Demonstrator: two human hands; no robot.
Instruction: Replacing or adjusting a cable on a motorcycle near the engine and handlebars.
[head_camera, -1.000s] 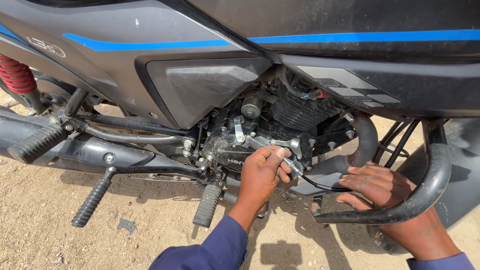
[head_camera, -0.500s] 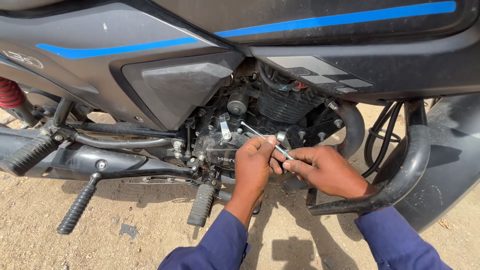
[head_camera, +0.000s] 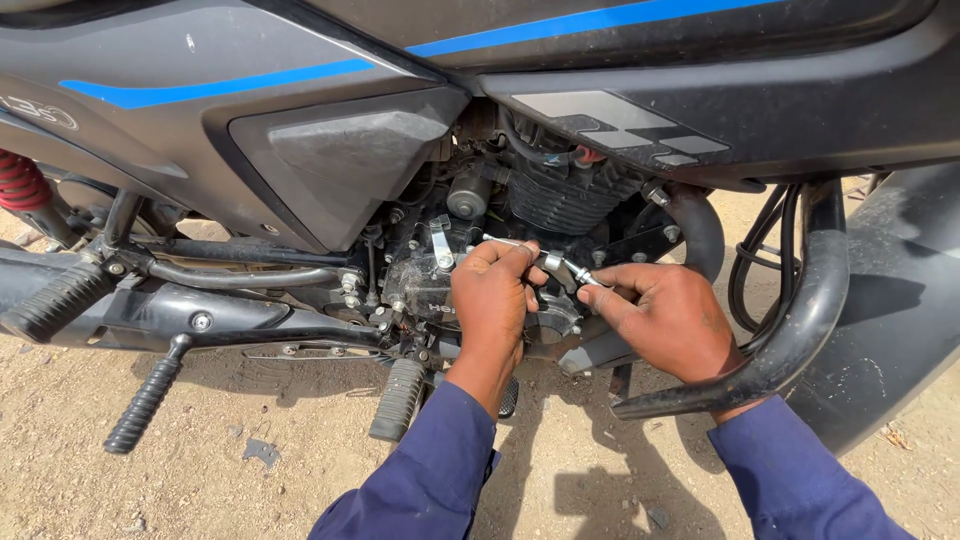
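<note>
My left hand (head_camera: 492, 300) is closed around a thin metal tool (head_camera: 545, 258), a slim bright shaft that runs across the front of the engine (head_camera: 565, 195), and my right hand (head_camera: 668, 318) pinches the tool's other end, its fingers (head_camera: 612, 296) narrowed on the small socket-like tip. Both hands sit just in front of the round engine side cover (head_camera: 425, 285), low on the motorcycle (head_camera: 300, 110); exactly which bolt the tool meets I cannot tell, since my left knuckles hide it. My dark blue sleeves (head_camera: 430, 470) come up from the bottom edge. I am outdoors in hard sunlight, over dry, sandy ground (head_camera: 250, 470) strewn with small stones and crossed by sharp shadows. The bike's grey and black body panels carry a blue stripe (head_camera: 220, 88). A black curved crash guard (head_camera: 790, 330) bends past my right wrist. To the left stand a ribbed footpeg (head_camera: 55, 300), a kick lever (head_camera: 145, 400) and a red spring (head_camera: 22, 182).
</note>
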